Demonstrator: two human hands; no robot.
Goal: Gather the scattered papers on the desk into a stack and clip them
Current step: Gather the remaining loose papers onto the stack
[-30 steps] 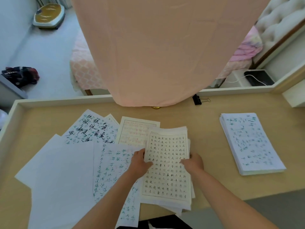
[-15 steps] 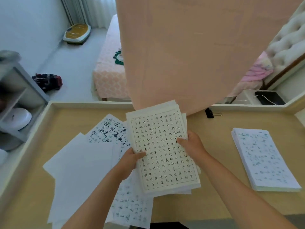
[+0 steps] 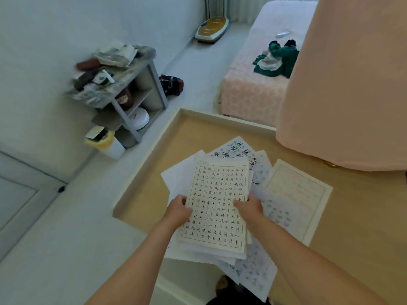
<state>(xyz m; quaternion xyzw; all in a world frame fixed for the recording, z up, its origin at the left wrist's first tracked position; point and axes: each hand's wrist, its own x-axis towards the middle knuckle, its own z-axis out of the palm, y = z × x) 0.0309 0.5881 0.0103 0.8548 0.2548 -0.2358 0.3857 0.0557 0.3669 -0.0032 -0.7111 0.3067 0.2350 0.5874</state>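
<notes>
A stack of papers with a calligraphy grid sheet on top is held over the left part of the wooden desk. My left hand grips its left edge and my right hand grips its right edge, thumbs on top. Beneath it lie scattered sheets: a blank white one at the left, one with large brush writing behind, a red-bordered sheet to the right, and a blue-marked sheet near the front edge. No clip is in view.
A peach cloth hangs over the desk's back right. The desk has a raised rim at left and back. Beyond stand a grey cluttered shelf, a small bin and a pink bed.
The view swung left, so the black clip and the neat pile at the right left the frame. Both hands carried the stack leftward over the scattered sheets.
</notes>
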